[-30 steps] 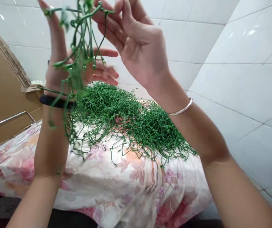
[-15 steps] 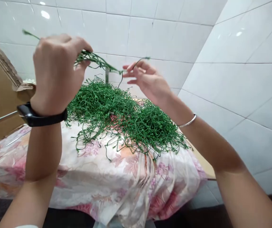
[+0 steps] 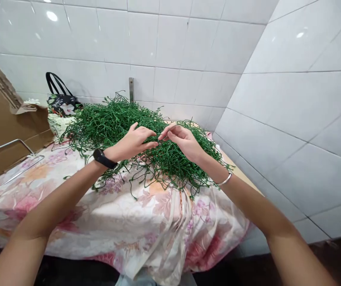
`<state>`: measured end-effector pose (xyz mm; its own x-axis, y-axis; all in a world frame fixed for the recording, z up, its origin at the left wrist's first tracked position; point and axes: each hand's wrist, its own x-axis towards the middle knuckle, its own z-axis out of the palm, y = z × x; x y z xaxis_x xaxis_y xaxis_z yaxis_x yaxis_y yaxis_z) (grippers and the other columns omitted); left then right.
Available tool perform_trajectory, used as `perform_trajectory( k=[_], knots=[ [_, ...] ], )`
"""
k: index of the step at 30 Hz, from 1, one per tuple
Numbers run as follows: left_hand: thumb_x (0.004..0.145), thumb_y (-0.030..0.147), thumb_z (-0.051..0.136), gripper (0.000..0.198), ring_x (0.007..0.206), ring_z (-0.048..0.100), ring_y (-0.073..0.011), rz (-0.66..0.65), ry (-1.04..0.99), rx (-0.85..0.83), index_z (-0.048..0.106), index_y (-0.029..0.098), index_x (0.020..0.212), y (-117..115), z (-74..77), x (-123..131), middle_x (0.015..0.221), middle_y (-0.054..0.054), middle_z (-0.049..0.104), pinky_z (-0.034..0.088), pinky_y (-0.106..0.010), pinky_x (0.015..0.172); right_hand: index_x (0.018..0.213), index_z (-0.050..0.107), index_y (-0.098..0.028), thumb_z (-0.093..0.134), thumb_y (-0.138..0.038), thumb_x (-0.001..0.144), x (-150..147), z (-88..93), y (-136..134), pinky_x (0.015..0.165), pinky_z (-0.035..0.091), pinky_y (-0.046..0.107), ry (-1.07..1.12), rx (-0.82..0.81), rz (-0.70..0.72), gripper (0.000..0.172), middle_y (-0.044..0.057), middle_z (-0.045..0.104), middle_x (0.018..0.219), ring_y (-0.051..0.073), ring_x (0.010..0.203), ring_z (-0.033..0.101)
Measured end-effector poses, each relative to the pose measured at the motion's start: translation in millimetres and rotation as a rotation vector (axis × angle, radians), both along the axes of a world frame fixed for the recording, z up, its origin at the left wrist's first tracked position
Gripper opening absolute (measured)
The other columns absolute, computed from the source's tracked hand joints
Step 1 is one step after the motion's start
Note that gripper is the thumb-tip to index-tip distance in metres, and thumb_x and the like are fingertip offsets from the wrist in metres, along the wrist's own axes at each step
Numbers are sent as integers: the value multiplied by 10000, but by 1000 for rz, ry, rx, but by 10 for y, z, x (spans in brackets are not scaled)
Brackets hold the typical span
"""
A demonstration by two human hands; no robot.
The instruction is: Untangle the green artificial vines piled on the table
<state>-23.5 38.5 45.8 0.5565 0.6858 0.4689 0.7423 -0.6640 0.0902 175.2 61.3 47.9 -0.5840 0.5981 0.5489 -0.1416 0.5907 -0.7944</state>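
A big tangled heap of thin green artificial stems (image 3: 113,121) lies on a table covered with a pink floral cloth (image 3: 158,222). My left hand (image 3: 133,142), with a black watch at the wrist, rests on the middle of the heap, its fingers pinched on a few green strands. My right hand (image 3: 181,142), a silver bangle on its wrist, is right beside it, fingertips almost touching the left ones and pinching strands too.
A dark floral bag with black handles (image 3: 60,101) stands at the back left beside the heap. A brown cardboard sheet (image 3: 0,115) and a metal rail (image 3: 9,145) lie at the left. White tiled walls close in behind and to the right.
Both hands have come down from in front of my face onto the heap. The bundle of stems that the left hand held up is no longer raised.
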Motion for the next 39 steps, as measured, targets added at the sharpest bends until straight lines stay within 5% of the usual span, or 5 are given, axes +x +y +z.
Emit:
perform_trajectory(
  k=[10,16,20,30,39],
  knots=[
    [890,235,347,221,802,513,-127,-98,-55,314,534,152,972,-79,-405,134,831,-31,613,303,-353,917,806,652,-169,468,-163,743,201,-175,-42,811,409,319,-132,148,91,194,35,621,836,149,863,552],
    [888,254,358,220,747,484,-129,-153,-39,346,513,143,996,-143,-444,167,780,-32,605,343,-328,831,748,644,-160,337,-256,851,216,-179,-131,787,402,316,-179,277,-38,338,48,608,799,133,802,537],
    [875,231,381,209,713,480,-128,-153,-32,416,511,138,1009,-123,-488,162,743,-32,601,355,-327,814,726,561,-166,504,-270,790,161,-245,-140,732,424,290,-256,513,-265,134,21,565,730,119,740,516],
    [866,199,373,155,709,492,-139,-112,5,445,512,143,905,-129,-540,188,741,-43,586,373,-327,820,1154,445,-201,482,-232,797,132,-321,-137,994,283,392,-474,1063,-465,360,70,461,1279,184,1237,341],
    [831,196,401,115,679,473,-130,-74,-7,491,505,150,816,-131,-545,216,670,-17,541,378,-319,813,914,515,-225,398,-226,862,153,-379,-89,945,216,376,-634,1280,-543,127,-9,630,957,139,1021,508]
  ],
)
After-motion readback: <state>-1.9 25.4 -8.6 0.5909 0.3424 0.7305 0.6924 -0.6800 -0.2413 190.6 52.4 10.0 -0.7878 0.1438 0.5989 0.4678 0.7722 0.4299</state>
